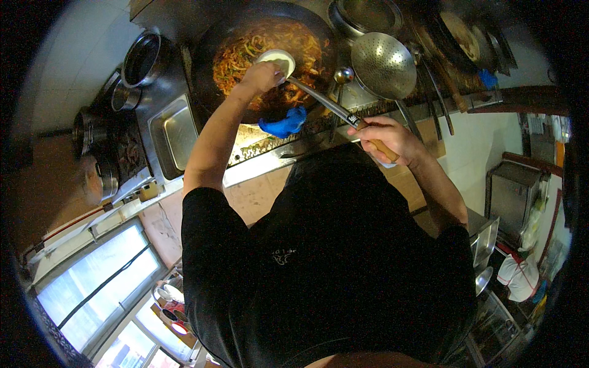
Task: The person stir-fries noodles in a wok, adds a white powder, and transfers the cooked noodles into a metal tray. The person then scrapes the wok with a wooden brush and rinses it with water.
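Note:
My left hand (263,77) grips a small white bowl (281,58) by its rim, above the food in a large dark wok (207,99). The wok holds reddish-brown shredded or noodle-like food (248,41) with pale and green pieces. My right hand (391,140) is wrapped around the wooden grip of a long-handled metal cooking tool (329,101). Its shaft slants into the wok, and the tool's head is hidden behind the bowl and my left hand. A blue cloth (284,123) is bunched at the wok's near edge.
A perforated skimmer (384,64) and a ladle (343,75) lie right of the wok. Another wok (460,37) stands farther right. At left are a rectangular metal pan (172,135), a deep pot (142,60) and a smaller pot (125,97). The stove's front edge (294,154) runs before me.

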Tool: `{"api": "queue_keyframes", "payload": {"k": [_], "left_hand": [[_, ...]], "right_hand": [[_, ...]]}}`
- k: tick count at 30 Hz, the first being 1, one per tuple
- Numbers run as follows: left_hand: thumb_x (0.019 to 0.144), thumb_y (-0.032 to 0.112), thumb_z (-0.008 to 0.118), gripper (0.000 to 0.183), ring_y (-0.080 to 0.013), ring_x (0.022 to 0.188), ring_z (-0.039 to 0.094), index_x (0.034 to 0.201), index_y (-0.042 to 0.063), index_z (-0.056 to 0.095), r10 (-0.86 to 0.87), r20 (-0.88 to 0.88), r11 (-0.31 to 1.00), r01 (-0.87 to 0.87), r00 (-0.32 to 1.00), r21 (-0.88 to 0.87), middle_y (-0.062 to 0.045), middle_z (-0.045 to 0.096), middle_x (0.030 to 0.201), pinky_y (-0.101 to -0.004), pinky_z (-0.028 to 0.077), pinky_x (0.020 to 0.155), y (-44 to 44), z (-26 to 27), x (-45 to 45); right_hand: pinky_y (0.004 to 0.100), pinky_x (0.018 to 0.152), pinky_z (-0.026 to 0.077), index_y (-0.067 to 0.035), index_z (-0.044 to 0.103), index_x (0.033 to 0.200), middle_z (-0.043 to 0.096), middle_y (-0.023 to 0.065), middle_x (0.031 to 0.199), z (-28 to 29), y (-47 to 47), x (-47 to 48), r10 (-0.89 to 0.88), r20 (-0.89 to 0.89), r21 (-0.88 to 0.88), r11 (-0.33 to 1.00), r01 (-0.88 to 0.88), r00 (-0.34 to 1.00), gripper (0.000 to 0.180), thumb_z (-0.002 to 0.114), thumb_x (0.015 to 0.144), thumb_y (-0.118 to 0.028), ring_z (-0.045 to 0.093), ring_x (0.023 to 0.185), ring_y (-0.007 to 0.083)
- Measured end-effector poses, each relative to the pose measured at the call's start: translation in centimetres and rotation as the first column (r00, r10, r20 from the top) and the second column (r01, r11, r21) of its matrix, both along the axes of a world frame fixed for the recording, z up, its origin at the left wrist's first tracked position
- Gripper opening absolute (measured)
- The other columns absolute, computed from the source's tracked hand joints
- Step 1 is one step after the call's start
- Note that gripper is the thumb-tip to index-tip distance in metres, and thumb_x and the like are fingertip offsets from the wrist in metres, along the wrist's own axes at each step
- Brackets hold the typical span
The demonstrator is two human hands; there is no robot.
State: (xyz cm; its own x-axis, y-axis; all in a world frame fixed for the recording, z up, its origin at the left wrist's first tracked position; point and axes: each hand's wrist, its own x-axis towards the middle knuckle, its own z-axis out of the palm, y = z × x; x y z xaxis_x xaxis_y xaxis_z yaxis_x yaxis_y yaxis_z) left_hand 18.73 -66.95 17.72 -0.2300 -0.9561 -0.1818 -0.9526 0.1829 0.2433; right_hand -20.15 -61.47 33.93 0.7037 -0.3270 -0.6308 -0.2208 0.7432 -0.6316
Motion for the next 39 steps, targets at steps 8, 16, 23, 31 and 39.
{"api": "queue_keyframes", "payload": {"k": [8,16,23,31,39], "left_hand": [[0.091,0.039,0.062,0.041,-0.0399,0.099,0.068,0.124,0.014,0.068,0.218,0.057,0.975,-0.216,0.974,-0.048,-0.021,0.071,0.105,-0.0488,0.054,0.088,-1.8,5.6,2.4],[0.089,0.025,0.066,0.042,-0.0386,0.111,0.064,0.13,0.015,0.064,0.216,-0.152,0.916,-0.254,0.965,-0.31,-0.02,0.068,0.118,-0.0449,0.052,0.096,-1.6,11.5,6.2],[0.093,0.027,0.063,0.037,-0.0382,0.11,0.065,0.127,0.016,0.065,0.139,-0.154,0.915,-0.187,0.978,-0.357,-0.019,0.068,0.117,-0.0445,0.052,0.094,-0.9,12.3,7.8],[0.088,0.016,0.063,0.039,-0.0357,0.117,0.061,0.126,0.018,0.064,0.051,-0.163,0.817,-0.135,0.985,-0.561,-0.013,0.065,0.124,-0.0437,0.049,0.101,-1.2,14.1,8.4],[0.08,0.001,0.056,0.028,-0.0395,0.108,0.064,0.106,0.005,0.067,0.11,-0.352,0.66,-0.333,0.929,-0.673,-0.019,0.066,0.116,-0.0433,0.052,0.092,-0.8,19.9,8.1]], "right_hand": [[0.0247,0.035,0.032,-0.001,0.065,0.104,0.055,0.0019,0.063,-0.7,-0.1,1.6,0.105,-0.059,-0.014,0.994,-0.106,0.993,0.021,0.064,0.094,-0.019,0.046,0.041,0.0099],[0.0246,0.037,0.033,-0.002,0.061,0.114,0.057,0.0014,0.066,-5.8,-0.7,5.5,-0.125,0.008,0.173,0.977,0.122,0.992,0.03,0.065,0.093,-0.023,0.047,0.044,0.0089],[0.0238,0.038,0.031,-0.004,0.061,0.105,0.054,-0.0007,0.065,-4.6,0.1,5.9,-0.031,-0.053,-0.045,0.999,0.029,0.998,0.023,0.064,0.095,-0.025,0.043,0.043,0.0068],[0.0436,0.066,0.055,-0.001,0.055,0.134,0.071,0.0197,0.096,-6.1,0.3,4.8,-0.245,-0.546,-0.835,0.239,-0.496,0.801,0.05,0.064,0.093,-0.028,0.069,0.071,0.038],[0.0416,0.07,0.055,-0.004,0.055,0.136,0.07,0.0229,0.095,-5.4,-0.4,0.0,-0.316,-0.39,-0.917,0.053,-0.394,0.865,0.051,0.069,0.09,-0.021,0.071,0.082,0.0365]]}}
